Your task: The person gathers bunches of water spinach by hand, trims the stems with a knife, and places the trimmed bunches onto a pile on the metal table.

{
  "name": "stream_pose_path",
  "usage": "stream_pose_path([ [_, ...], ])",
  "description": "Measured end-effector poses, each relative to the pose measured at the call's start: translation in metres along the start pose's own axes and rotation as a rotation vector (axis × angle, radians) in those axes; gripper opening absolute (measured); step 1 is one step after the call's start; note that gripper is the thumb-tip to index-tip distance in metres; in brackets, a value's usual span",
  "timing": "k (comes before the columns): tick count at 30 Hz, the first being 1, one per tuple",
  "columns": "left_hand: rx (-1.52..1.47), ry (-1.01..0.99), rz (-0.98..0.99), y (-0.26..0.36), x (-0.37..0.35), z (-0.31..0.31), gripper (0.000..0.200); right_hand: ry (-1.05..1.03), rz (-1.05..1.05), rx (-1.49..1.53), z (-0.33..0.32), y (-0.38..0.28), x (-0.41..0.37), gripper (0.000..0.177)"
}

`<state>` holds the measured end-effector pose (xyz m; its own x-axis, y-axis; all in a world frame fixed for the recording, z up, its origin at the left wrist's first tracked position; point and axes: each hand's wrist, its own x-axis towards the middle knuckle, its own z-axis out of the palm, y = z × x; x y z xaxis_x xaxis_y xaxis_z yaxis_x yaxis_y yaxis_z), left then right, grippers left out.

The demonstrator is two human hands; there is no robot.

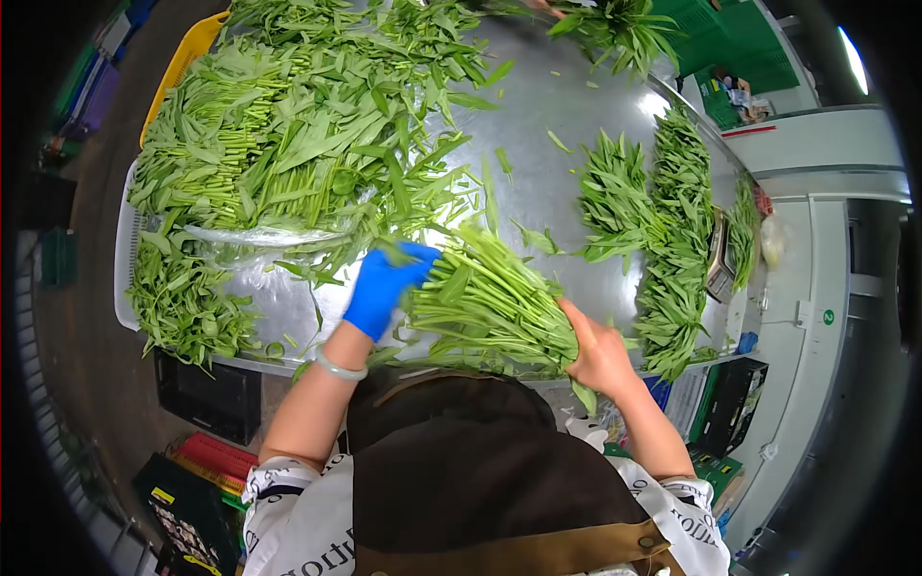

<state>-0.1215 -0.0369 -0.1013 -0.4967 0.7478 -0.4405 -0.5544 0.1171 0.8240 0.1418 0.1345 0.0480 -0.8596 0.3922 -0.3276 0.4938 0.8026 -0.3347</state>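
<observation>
A thick bunch of green leafy stems [499, 293] lies slanted in front of me, over the near edge of the metal table [538, 96]. My bare right hand [597, 348] is wrapped round its right end. At the bunch's left end is my left hand [389, 280] in a blue glove, its fingers blurred by motion and partly hidden by leaves, so what they hold is unclear. Left of the bunch, a big heap of the same greens [288, 134] covers the table. Several bundles [672, 240] are laid along the right side.
A yellow crate rim [178, 77] and a white crate rim [125, 250] edge the heap. At the top, another person's hand [545, 8] is near more greens [624, 34]. A scale [717, 254] stands at the right. Below the table is a black crate [209, 396].
</observation>
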Motion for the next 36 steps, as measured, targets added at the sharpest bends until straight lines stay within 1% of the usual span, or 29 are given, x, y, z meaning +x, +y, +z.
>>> stream_pose_path([
  [1, -0.106, 0.152, 0.042, 0.007, 0.003, -0.012, 0.018, 0.020, -0.013, -0.027, -0.003, 0.003, -0.002, 0.092],
  [3, -0.338, 0.256, 0.106, 0.034, 0.005, -0.036, 0.021, 0.053, -0.035, -0.072, -0.008, 0.010, -0.012, 0.090],
  [4, -0.329, 0.150, 0.062, 0.042, 0.000, -0.040, 0.024, 0.076, -0.060, -0.108, -0.007, 0.013, -0.015, 0.092],
  [7, 0.088, -0.351, -0.082, 0.046, -0.016, -0.005, 0.022, 0.054, -0.134, -0.157, -0.005, 0.006, -0.012, 0.095],
  [9, 0.279, -0.374, -0.094, 0.038, -0.034, 0.033, 0.024, 0.064, -0.227, -0.203, -0.003, -0.003, -0.002, 0.092],
  [10, 0.141, -0.413, -0.041, 0.019, -0.028, 0.037, 0.025, 0.067, -0.270, -0.227, -0.003, -0.005, 0.000, 0.091],
  [13, 0.001, -0.257, 0.010, 0.028, -0.021, 0.027, 0.024, 0.102, -0.168, -0.129, -0.003, 0.005, -0.004, 0.094],
  [14, -0.097, -0.136, -0.118, 0.036, -0.021, 0.022, 0.020, 0.124, -0.132, -0.115, -0.005, 0.009, -0.008, 0.094],
  [15, -0.188, -0.111, -0.109, 0.037, -0.019, 0.008, 0.027, 0.146, -0.098, -0.100, -0.007, 0.012, -0.012, 0.095],
  [17, -0.397, 0.068, -0.035, 0.020, -0.005, -0.029, 0.038, 0.176, -0.064, -0.100, -0.009, 0.018, -0.017, 0.097],
  [19, -0.377, 0.093, -0.031, 0.023, 0.002, -0.036, 0.031, 0.186, -0.059, -0.133, -0.008, 0.020, -0.021, 0.098],
  [20, -0.369, 0.106, -0.029, 0.023, 0.004, -0.037, 0.027, 0.181, -0.100, -0.136, -0.009, 0.017, -0.019, 0.097],
  [22, -0.158, -0.121, -0.019, 0.018, -0.002, -0.005, 0.028, 0.171, -0.183, -0.143, -0.009, 0.005, -0.011, 0.093],
  [23, -0.051, -0.235, -0.014, 0.014, -0.007, 0.006, 0.029, 0.149, -0.227, -0.199, -0.007, 0.002, -0.007, 0.090],
  [25, -0.072, -0.249, -0.074, -0.052, -0.001, -0.002, 0.036, 0.106, -0.316, -0.314, -0.004, -0.004, -0.001, 0.084],
  [26, -0.240, -0.278, -0.178, -0.004, -0.007, 0.013, 0.040, 0.142, -0.322, -0.318, -0.005, -0.001, -0.004, 0.076],
  [27, -0.086, -0.144, -0.025, 0.004, 0.002, 0.001, 0.033, 0.147, -0.303, -0.342, -0.010, 0.002, -0.007, 0.076],
  [28, -0.305, 0.038, -0.007, 0.002, 0.012, -0.028, 0.028, 0.153, -0.278, -0.363, -0.015, 0.004, -0.012, 0.076],
  [29, -0.376, 0.094, 0.001, 0.010, 0.016, -0.053, 0.025, 0.156, -0.248, -0.381, -0.019, 0.005, -0.018, 0.075],
  [30, -0.443, 0.225, -0.007, 0.023, 0.015, -0.060, 0.029, 0.162, -0.236, -0.424, -0.021, 0.007, -0.022, 0.071],
  [33, -0.239, -0.116, -0.134, 0.043, 0.004, -0.035, 0.036, 0.237, -0.284, -0.498, -0.017, 0.006, -0.021, 0.068],
  [34, -0.123, -0.255, -0.153, 0.045, -0.007, -0.014, 0.043, 0.233, -0.315, -0.528, -0.015, 0.003, -0.018, 0.066],
  [35, -0.070, -0.273, -0.146, 0.035, -0.013, 0.008, 0.044, 0.231, -0.346, -0.560, -0.012, -0.002, -0.011, 0.064],
  [36, -0.056, -0.247, -0.110, 0.036, -0.024, 0.035, 0.043, 0.228, -0.375, -0.593, -0.011, -0.005, -0.007, 0.062],
])
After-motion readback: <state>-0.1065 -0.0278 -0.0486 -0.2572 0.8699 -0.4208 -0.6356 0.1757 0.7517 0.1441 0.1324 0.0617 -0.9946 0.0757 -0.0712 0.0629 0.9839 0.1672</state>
